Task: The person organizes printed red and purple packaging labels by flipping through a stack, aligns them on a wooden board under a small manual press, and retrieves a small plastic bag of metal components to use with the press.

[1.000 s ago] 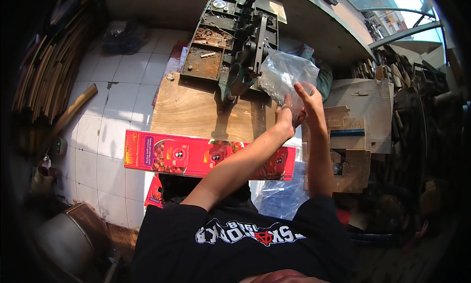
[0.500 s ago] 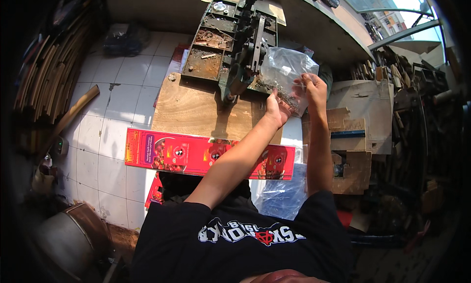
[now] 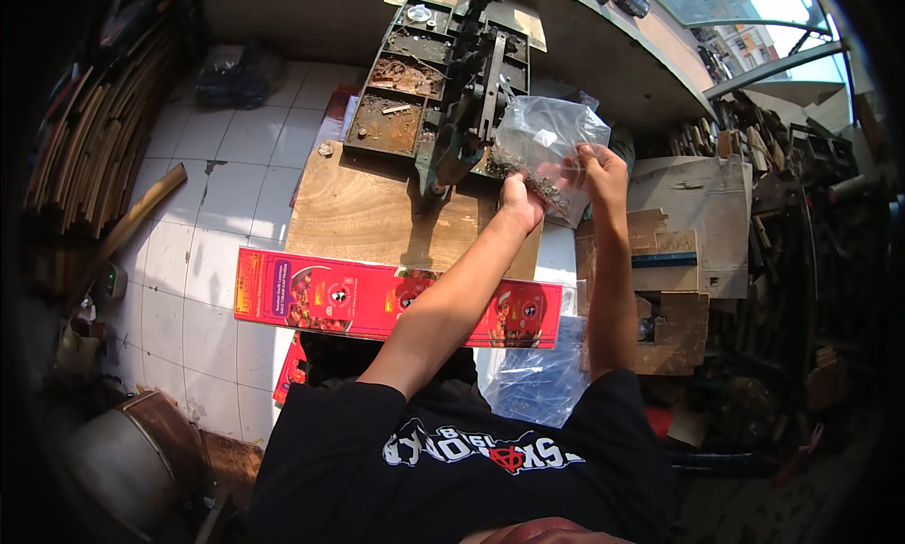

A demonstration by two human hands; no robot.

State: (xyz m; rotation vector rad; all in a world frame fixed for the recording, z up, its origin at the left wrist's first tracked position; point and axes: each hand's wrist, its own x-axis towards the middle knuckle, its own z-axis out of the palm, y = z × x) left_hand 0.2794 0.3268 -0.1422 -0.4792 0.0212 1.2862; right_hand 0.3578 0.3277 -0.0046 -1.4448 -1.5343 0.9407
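Observation:
A clear plastic bag (image 3: 554,120) with a heap of small dark metal pieces (image 3: 542,188) in its lower part is held up between my hands. My left hand (image 3: 520,201) grips the bag's lower edge, its fingers partly hidden behind the plastic and the pieces. At the right side, my right hand (image 3: 601,170) pinches the bag's edge between thumb and fingers. Just left of the bag stands a dark metal hand press (image 3: 462,134), with a compartment tray (image 3: 385,120) of rusty bits around it.
Under the press is a wooden board (image 3: 349,209). A long red printed carton strip (image 3: 377,304) lies across the front, below my left forearm. Clear plastic sheeting (image 3: 533,384) lies near my right elbow. Cardboard pieces (image 3: 698,195) and stacked wood stand to the right.
The bag has shifted slightly left toward the press with both hands. The metal pieces have spread along its lower left side, and my left fingers are less visible.

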